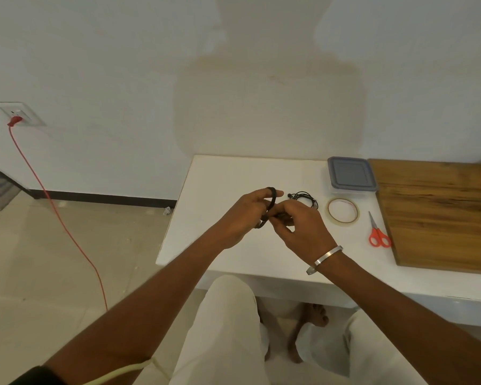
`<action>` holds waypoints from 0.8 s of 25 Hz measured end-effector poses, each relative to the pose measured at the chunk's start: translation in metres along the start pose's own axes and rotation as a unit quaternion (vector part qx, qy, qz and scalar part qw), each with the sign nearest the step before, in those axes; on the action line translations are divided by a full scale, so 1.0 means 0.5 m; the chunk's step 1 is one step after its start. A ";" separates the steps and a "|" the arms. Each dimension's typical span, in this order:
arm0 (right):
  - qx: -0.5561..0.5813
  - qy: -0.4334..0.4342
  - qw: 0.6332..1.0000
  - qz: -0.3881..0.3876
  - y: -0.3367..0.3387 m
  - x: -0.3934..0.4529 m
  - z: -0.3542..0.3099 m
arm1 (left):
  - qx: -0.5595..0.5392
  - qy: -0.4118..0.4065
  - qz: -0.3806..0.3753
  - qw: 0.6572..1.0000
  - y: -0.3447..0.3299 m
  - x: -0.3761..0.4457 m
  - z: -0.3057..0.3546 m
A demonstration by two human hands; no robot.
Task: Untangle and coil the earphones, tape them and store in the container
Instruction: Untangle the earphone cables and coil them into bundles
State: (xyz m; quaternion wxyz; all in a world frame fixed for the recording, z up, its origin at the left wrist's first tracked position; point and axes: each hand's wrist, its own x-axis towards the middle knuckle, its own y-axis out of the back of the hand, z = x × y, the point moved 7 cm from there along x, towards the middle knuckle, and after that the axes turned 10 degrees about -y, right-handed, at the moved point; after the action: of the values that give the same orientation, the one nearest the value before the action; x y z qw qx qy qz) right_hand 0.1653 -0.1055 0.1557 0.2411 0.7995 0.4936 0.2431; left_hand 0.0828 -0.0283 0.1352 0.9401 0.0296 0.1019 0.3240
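Above the white table (233, 173), my left hand (246, 213) has black earphone cable (272, 198) wound in loops around its fingers. My right hand (300, 226) pinches a stretch of that same cable right beside the left fingers. A second black earphone bundle (304, 198) lies loosely coiled on the table just behind my hands. A roll of clear tape (342, 211) lies flat to the right. The clear container (351, 175) with its grey lid on stands behind the tape. Red-handled scissors (378, 232) lie shut to the right of the tape.
A wooden board (442, 212) covers the table's right part. The table backs onto a white wall. A red cord (53, 207) runs from a wall socket (18, 115) down across the floor at the left. My knees and a bare foot show under the table's front edge.
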 end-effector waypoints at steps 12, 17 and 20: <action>-0.103 0.076 0.990 -0.061 -0.025 0.008 0.009 | 0.123 0.083 -0.182 0.972 -0.015 -0.017 -0.026; -0.079 0.088 0.989 -0.085 -0.024 0.008 0.004 | 0.081 0.119 -0.221 0.964 -0.019 -0.032 -0.032; 0.014 0.015 0.992 -0.125 -0.023 0.012 0.016 | 0.045 0.141 -0.228 0.962 -0.018 -0.038 -0.033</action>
State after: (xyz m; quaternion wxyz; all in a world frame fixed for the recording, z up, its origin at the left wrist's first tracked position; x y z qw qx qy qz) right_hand 0.1647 -0.0965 0.1434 0.2508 0.7311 0.5964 0.2165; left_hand 0.0701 -0.0473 0.1215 0.9628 0.0016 0.2523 0.0970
